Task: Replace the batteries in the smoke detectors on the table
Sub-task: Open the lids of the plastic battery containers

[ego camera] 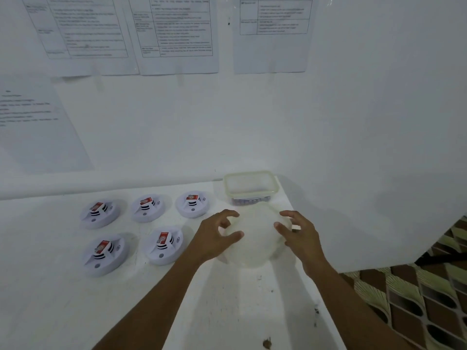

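A white round smoke detector (255, 238) lies on the white table (227, 306) near its right edge, blurred, showing a plain face. My left hand (217, 236) curls around its left side with the thumb on top. My right hand (299, 233) curls around its right side. Several more smoke detectors lie to the left in two rows, such as one (163, 245) beside my left wrist and one (193, 203) behind it. Each of these shows a red-labelled block on its upper face.
A clear plastic container (251, 188) with dark batteries in its bottom stands at the table's far right corner, just behind the held detector. Printed sheets (177, 34) hang on the white wall. The table's right edge drops to a patterned floor (417, 299).
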Tool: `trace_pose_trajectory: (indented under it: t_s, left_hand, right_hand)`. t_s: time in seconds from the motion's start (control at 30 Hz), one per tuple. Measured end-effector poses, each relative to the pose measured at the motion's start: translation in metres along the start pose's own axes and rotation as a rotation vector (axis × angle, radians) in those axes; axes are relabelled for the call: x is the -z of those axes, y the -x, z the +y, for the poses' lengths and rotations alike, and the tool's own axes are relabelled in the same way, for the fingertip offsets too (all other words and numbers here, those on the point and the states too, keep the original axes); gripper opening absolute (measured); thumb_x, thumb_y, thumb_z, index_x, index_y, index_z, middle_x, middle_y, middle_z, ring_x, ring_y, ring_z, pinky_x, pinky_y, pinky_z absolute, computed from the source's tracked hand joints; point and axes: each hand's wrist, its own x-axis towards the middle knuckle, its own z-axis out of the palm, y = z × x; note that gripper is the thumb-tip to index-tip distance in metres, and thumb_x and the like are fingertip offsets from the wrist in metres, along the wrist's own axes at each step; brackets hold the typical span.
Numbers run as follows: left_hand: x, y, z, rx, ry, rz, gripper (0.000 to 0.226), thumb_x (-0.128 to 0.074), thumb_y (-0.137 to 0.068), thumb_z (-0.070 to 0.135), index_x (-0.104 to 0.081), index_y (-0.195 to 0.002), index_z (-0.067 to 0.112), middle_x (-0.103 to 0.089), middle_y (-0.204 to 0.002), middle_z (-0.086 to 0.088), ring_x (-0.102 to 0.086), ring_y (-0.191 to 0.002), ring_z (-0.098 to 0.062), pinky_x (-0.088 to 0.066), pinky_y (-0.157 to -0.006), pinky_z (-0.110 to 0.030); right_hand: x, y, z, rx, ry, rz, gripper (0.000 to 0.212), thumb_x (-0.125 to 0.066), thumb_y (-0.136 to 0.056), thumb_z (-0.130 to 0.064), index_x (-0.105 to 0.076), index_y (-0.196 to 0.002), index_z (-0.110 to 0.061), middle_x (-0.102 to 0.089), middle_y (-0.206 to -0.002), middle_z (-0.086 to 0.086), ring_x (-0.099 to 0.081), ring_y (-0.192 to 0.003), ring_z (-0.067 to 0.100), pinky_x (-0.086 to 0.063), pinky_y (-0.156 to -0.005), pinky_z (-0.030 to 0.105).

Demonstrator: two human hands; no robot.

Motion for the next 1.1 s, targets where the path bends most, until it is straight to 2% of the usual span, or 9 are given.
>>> trace_pose_trajectory:
  t_s: [0.1,0.27,0.37,0.6,0.67,0.77,0.87,0.97,1.1]
  left_hand:
    - [-0.003,0.002,-0.002,0.006,-0.028,-0.032,0.035,-0.072,-0.084,0.036,-0.058,-0.116,0.036,-0.059,-0.081,0.005,-0.057,-0.072,-0.008,-0.050,-0.075,-0.024]
    - [-0.004,0.000,-0.002,0.138,0.187,-0.117,0.046,-0.073,-0.084,0.036,-0.054,-0.125,0.038,-0.058,-0.114,0.004,-0.064,-0.096,-0.017,-0.055,-0.083,-0.030]
    - [-0.004,0.000,-0.002,0.206,0.378,-0.164,0.041,-0.075,-0.083,0.028,-0.056,-0.117,0.039,-0.061,-0.114,-0.006,-0.063,-0.101,-0.024,-0.057,-0.078,-0.034]
    - [-0.005,-0.003,-0.002,0.314,0.531,-0.271,0.040,-0.076,-0.077,0.024,-0.055,-0.107,0.039,-0.062,-0.114,-0.029,-0.061,-0.108,-0.045,-0.048,-0.093,-0.059]
    - [-0.006,-0.005,-0.003,0.314,0.545,-0.288,0.041,-0.077,-0.075,0.023,-0.054,-0.107,0.037,-0.063,-0.111,-0.027,-0.063,-0.103,-0.044,-0.051,-0.089,-0.057]
    - [-0.008,-0.010,-0.003,0.225,0.453,-0.173,0.028,-0.072,-0.084,0.018,-0.054,-0.100,0.031,-0.058,-0.086,-0.014,-0.057,-0.078,-0.026,-0.049,-0.066,-0.038]
    - [-0.010,-0.012,-0.005,0.152,0.298,-0.048,0.027,-0.073,-0.083,0.028,-0.055,-0.102,0.036,-0.051,-0.080,-0.002,-0.050,-0.075,-0.018,-0.045,-0.071,-0.034]
    - [-0.005,-0.017,-0.006,0.075,0.142,-0.031,0.052,-0.074,-0.083,0.034,-0.049,-0.128,0.041,-0.056,-0.095,0.002,-0.054,-0.086,-0.016,-0.051,-0.084,-0.035]
    - [0.004,-0.025,-0.001,0.027,0.028,-0.021,0.077,-0.077,-0.080,0.034,-0.034,-0.144,0.038,-0.060,-0.105,0.003,-0.061,-0.086,-0.017,-0.053,-0.084,-0.032]
  right_hand:
    - [-0.009,0.009,0.000,-0.053,-0.058,-0.030,0.026,-0.075,-0.085,-0.029,-0.066,-0.108,-0.036,-0.063,-0.111,-0.002,-0.065,-0.094,0.016,-0.057,-0.084,0.038]
    - [-0.025,0.016,-0.004,-0.072,-0.054,-0.041,0.030,-0.079,-0.080,-0.032,-0.067,-0.105,-0.043,-0.066,-0.113,-0.002,-0.064,-0.102,0.017,-0.056,-0.090,0.042]
    - [-0.023,0.017,-0.009,-0.106,-0.082,-0.097,0.023,-0.077,-0.082,-0.028,-0.068,-0.098,-0.040,-0.066,-0.113,0.002,-0.063,-0.104,0.024,-0.057,-0.086,0.044]
    - [-0.015,0.012,-0.020,-0.219,-0.170,-0.306,0.023,-0.070,-0.089,-0.016,-0.059,-0.106,-0.027,-0.064,-0.109,0.024,-0.066,-0.097,0.036,-0.056,-0.083,0.052]
    - [-0.013,0.011,-0.020,-0.219,-0.171,-0.351,0.023,-0.070,-0.089,-0.017,-0.058,-0.106,-0.026,-0.062,-0.112,0.027,-0.065,-0.096,0.036,-0.057,-0.081,0.050]
    - [-0.012,0.008,-0.016,-0.138,-0.098,-0.305,0.024,-0.073,-0.086,-0.025,-0.057,-0.103,-0.027,-0.059,-0.113,0.023,-0.061,-0.094,0.033,-0.055,-0.080,0.056]
    - [-0.016,0.007,-0.015,-0.053,0.064,-0.214,0.027,-0.074,-0.083,-0.036,-0.055,-0.103,-0.033,-0.057,-0.109,0.011,-0.057,-0.093,0.025,-0.056,-0.078,0.051]
    - [-0.012,-0.007,-0.019,0.012,0.228,-0.150,0.054,-0.079,-0.078,-0.038,-0.050,-0.125,-0.037,-0.047,-0.118,-0.003,-0.054,-0.106,0.021,-0.050,-0.083,0.033]
    - [0.000,-0.038,-0.028,-0.014,0.180,-0.326,0.063,-0.083,-0.075,-0.033,-0.052,-0.127,-0.047,-0.055,-0.126,0.002,-0.061,-0.106,0.018,-0.052,-0.089,0.032]
